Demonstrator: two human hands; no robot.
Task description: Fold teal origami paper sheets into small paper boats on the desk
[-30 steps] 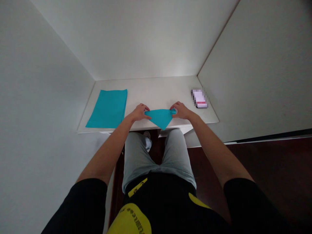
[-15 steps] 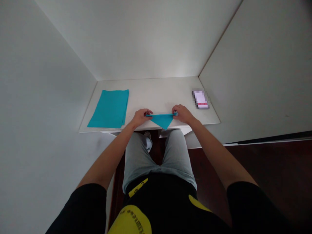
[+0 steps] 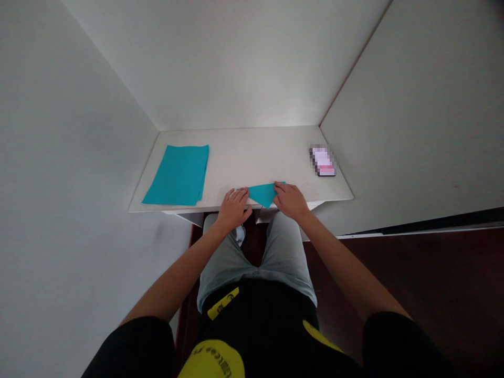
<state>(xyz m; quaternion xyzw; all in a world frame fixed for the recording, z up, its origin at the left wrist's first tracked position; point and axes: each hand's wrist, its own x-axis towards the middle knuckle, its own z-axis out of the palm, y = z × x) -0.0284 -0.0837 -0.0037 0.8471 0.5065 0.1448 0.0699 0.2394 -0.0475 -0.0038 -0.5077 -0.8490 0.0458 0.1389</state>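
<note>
Now, from the head camera, the left hand (image 3: 234,210) and the right hand (image 3: 289,201) lie apart and palms down on the two ends of a folded teal triangle (image 3: 263,193), no longer pinching its top edge with the fingertips as they did half a second ago. Both hands sit nearer the person than before, and the triangle shows only as a short stretch between them, its point at the front edge of the white counter (image 3: 252,157). Further left on the counter, well apart from the left hand, lies a flat teal sheet (image 3: 177,175), its layers showing along the right edge. Near the back right corner sits a phone (image 3: 323,161), pixelated and unreadable, well beyond the right hand. Below the counter's edge are grey trouser legs (image 3: 283,247)
</note>
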